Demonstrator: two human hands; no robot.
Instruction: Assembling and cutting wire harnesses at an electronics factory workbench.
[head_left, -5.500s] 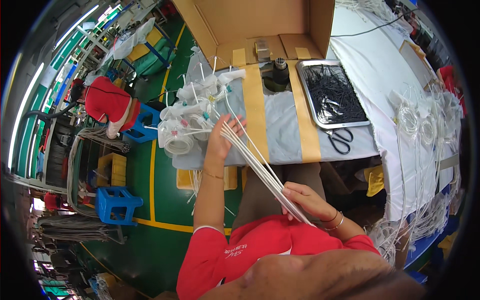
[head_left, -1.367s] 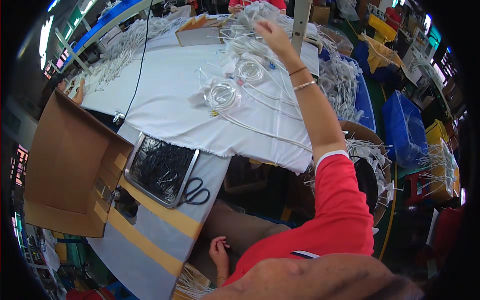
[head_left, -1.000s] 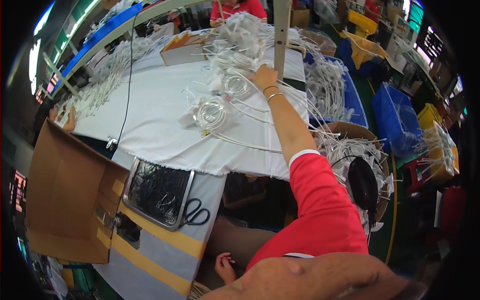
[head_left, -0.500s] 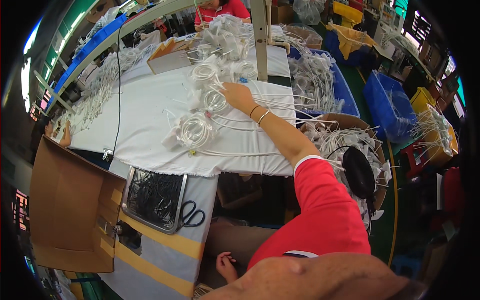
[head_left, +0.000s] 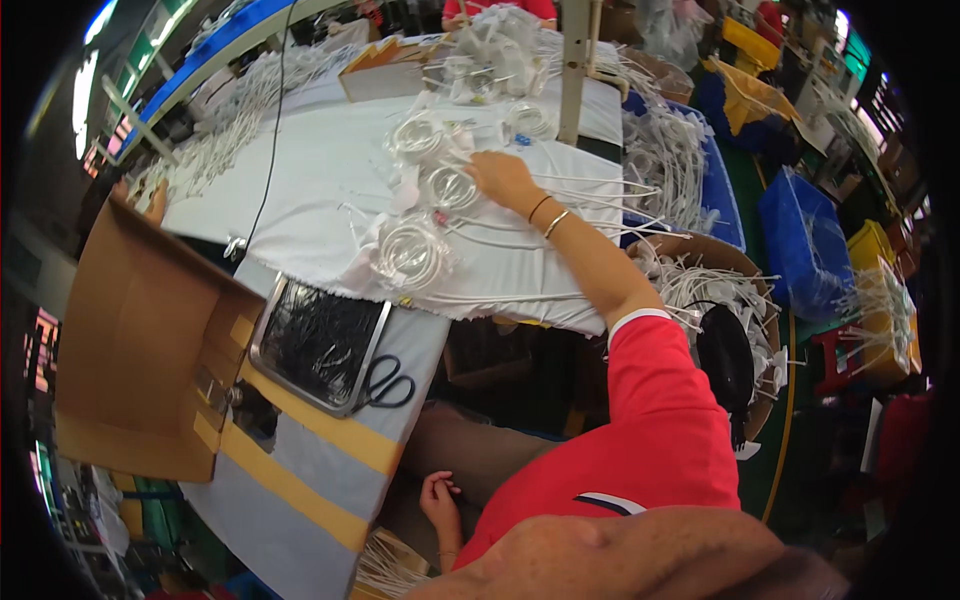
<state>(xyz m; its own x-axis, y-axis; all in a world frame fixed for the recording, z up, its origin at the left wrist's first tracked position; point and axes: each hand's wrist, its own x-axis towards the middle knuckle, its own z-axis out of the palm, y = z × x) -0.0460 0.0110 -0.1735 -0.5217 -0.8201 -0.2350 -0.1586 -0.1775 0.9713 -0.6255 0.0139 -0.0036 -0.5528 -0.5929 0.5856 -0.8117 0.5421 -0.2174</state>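
My right hand (head_left: 503,181), with a dark band and a bright bangle at the wrist, reaches over the white-covered table. Its fingers are closed at the edge of a bagged coil of white cable (head_left: 450,187); the exact grip is partly hidden. Another bagged coil (head_left: 410,252) lies nearer me, with its cable tails running right. Farther off are a third coil (head_left: 418,134) and a fourth one (head_left: 528,121) beside a blue tie. Low down by my thigh, my left hand (head_left: 440,498) rests with loosely curled fingers, a gap between them, and nothing in it.
Left of my lap, a metal tray (head_left: 318,345) holds black ties, with black-handled scissors (head_left: 388,385) beside it. An open cardboard box (head_left: 150,340) stands leftmost. A metal post (head_left: 574,75) rises at the back. A round carton (head_left: 720,250) and blue bin (head_left: 722,185) hold cables.
The whole view has shifted, so the table sits farther right and higher in it. My right hand stays at the same bagged coil. My left hand stays by my thigh, its fingers slightly looser.
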